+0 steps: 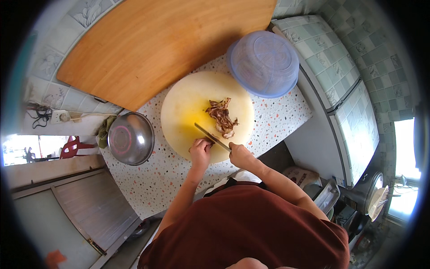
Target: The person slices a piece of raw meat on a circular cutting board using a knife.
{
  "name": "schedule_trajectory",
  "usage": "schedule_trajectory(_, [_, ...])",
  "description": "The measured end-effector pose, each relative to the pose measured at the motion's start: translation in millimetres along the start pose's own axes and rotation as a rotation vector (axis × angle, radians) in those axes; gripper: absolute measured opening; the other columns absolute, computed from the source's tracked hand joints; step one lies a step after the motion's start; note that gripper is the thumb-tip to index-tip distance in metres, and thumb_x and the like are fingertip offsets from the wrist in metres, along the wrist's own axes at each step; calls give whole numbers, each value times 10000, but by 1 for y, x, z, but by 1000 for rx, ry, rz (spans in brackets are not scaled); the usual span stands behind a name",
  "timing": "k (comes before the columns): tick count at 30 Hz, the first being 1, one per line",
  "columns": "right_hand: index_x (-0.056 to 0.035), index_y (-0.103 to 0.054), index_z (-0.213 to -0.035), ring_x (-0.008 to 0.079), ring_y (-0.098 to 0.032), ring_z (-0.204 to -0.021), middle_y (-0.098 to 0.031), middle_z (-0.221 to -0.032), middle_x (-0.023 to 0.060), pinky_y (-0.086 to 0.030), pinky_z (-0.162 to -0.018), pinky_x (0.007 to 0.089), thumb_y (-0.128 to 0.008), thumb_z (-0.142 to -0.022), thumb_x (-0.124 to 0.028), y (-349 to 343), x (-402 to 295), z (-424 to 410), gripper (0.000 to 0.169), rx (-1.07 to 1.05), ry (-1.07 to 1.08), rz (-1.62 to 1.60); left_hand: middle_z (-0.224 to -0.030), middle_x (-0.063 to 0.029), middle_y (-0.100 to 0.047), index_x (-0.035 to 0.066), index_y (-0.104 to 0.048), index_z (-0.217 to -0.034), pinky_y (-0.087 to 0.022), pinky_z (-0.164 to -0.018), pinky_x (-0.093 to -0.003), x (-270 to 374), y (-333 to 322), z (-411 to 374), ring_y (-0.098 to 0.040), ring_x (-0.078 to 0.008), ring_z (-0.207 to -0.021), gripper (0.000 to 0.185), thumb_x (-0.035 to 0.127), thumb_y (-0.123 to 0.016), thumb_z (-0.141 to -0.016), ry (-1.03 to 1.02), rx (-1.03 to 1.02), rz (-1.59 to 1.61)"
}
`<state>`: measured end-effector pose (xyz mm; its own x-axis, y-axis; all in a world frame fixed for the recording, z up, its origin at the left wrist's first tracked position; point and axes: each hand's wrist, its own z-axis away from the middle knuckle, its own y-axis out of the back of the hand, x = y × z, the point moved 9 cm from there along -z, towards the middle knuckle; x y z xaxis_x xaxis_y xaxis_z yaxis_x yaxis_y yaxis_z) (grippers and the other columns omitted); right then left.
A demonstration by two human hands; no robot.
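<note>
My right hand (pixel 241 156) is closed round the handle of a kitchen knife (pixel 212 137), at the near edge of a round, pale cutting board (pixel 181 97). The blade slants up and left, close to the fingers of my left hand (pixel 201 152). Those fingers press on a brownish piece of food (pixel 211 142), mostly hidden under them. A heap of reddish-brown, wrinkled food strips (pixel 221 117) lies on the board just beyond the blade. I cannot tell what food it is.
An upturned blue plastic colander (pixel 265 64) overlaps the board's far right edge. A metal bowl (pixel 131 138) lies upside down at left on the speckled tabletop (pixel 161 181). Behind, a large wooden board (pixel 161 47) leans on the tiled wall. A refrigerator (pixel 332 77) stands at right.
</note>
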<state>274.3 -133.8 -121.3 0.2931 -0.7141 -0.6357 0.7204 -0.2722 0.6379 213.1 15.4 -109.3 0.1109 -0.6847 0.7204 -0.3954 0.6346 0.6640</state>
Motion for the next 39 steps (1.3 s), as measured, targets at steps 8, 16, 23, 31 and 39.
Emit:
schedule_trajectory(8, [66,-538,-1011,500,-630,-776,-622,-764,341,-514,-725,545,-498,-826,-53,2,0,23,224,13,-67,-56,-1218,-128,-569,11,-570,-1208,-414,-980,-427,27,26,10,-521,-340,-1127,562,184,-795,-724,-233,-313,-5])
schedule_trajectory(16, [60,-537,-985,499,-625,-761,-617,-735,329,-515,-720,539,-503,-821,-59,6,4,18,204,96,-65,-84,-1177,-146,-583,-6,-572,-1160,-429,-946,-435,30,9,16,-547,-355,-1084,473,127,-764,-749,-128,50,-67])
schedule_trajectory(23, [34,-518,-1009,479,-641,-745,-636,-757,305,-525,-686,541,-491,-846,-80,21,-24,24,201,42,-76,26,-1082,-151,-607,-27,-630,-1028,-456,-888,-440,12,6,3,-557,-353,-1030,281,70,-710,-777,-97,-67,49])
schedule_trajectory(31, [-12,-468,-1036,402,-686,-740,-671,-758,232,-560,-672,483,-484,-839,-61,11,-39,16,204,-80,-56,296,-956,-172,-643,-16,-669,-968,-472,-864,-450,20,9,-1,-582,-382,-965,228,-24,-663,-740,-157,-35,-22])
schedule_trajectory(39, [14,-472,-1026,397,-690,-758,-675,-776,233,-563,-687,471,-494,-829,-27,14,-42,6,203,-149,-52,317,-966,-170,-639,-6,-674,-968,-477,-866,-452,11,8,-2,-587,-387,-949,238,0,-683,-731,-132,12,0])
